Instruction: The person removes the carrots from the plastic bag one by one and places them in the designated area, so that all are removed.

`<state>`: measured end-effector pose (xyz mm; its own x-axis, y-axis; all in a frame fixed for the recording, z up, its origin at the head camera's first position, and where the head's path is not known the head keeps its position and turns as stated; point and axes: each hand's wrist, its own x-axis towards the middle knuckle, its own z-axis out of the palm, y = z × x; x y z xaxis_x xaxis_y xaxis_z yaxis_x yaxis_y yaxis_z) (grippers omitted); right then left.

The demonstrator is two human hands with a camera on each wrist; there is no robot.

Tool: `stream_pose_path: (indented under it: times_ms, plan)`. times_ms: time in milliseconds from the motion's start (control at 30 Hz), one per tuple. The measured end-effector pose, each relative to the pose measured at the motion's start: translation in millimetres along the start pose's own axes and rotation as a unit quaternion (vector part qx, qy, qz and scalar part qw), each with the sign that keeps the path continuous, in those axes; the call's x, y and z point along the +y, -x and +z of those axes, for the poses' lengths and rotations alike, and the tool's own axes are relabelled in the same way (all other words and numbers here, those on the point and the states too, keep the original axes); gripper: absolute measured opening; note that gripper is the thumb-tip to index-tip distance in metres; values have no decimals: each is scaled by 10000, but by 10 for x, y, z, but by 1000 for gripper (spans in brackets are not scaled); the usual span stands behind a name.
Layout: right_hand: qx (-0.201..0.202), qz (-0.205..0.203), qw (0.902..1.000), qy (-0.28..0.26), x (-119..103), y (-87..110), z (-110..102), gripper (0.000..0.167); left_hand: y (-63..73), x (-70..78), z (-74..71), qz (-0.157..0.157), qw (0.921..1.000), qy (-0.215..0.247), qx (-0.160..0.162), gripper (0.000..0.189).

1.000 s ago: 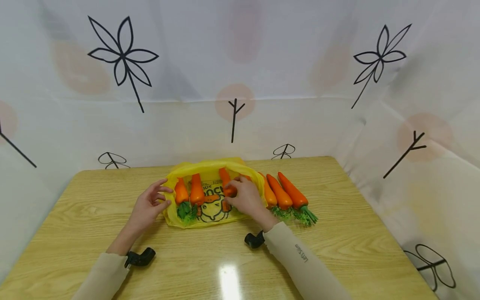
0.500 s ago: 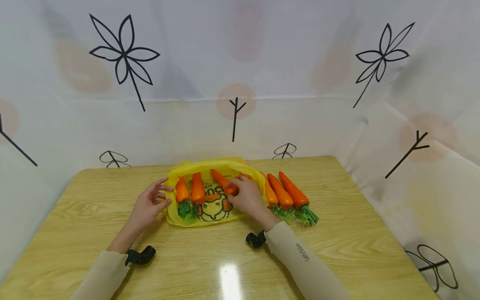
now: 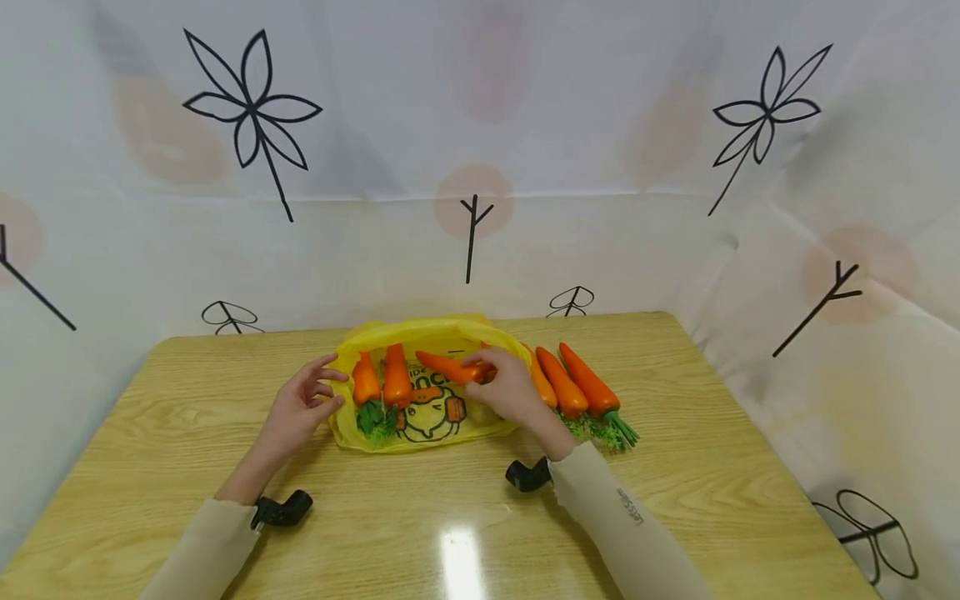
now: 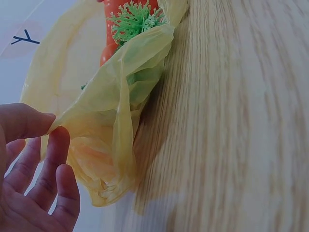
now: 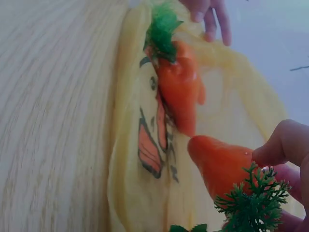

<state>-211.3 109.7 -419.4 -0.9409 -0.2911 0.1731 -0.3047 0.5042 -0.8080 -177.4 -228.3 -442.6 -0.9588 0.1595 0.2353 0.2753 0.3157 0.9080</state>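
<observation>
A yellow plastic bag (image 3: pixel 408 332) lies with its mouth spread wide, a cartoon face printed on it. My left hand (image 3: pixel 300 404) pinches the left edge of the bag between thumb and finger, as the left wrist view shows. My right hand (image 3: pixel 513 390) grips a toy carrot (image 5: pixel 222 162) over the bag's right half, its narrow end pointing left in the head view. Dark green leaves (image 5: pixel 256 203) hang off this carrot near the fingers. Two toy carrots with green tops, one at the far left (image 3: pixel 366 380) and one beside it (image 3: pixel 397 379), lie inside the bag.
Several toy carrots (image 3: pixel 564 385) with leafy tops lie side by side just right of the bag. Everything rests on a wood-grain table (image 3: pixel 375 525), with a white patterned cloth (image 3: pixel 600 150) behind and beside it. A black wrist camera (image 3: pixel 283 508) sits on each forearm.
The carrot in my right hand has swung from nearly upright to almost level, its narrow end turning left. My right hand has shifted slightly right. My left hand stays on the bag's edge.
</observation>
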Motion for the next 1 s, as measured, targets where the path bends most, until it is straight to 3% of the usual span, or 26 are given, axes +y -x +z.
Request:
stream_pose_path:
  times_ms: [167,467,733,1000]
  plan:
    - [-195,62,9990,-390,-32,71,-108,32,3,-6,-10,7,10000,-18,28,62]
    - [-315,84,9982,-498,-4,245,-440,27,9,-10,-21,5,10000,-8,71,62]
    - [-543,296,9925,-1057,217,419,-843,28,-2,18,-17,-14,10000,28,30,63]
    - [-328,360,9911,-1237,527,670,-1279,28,11,29,-3,-36,10000,19,-12,63]
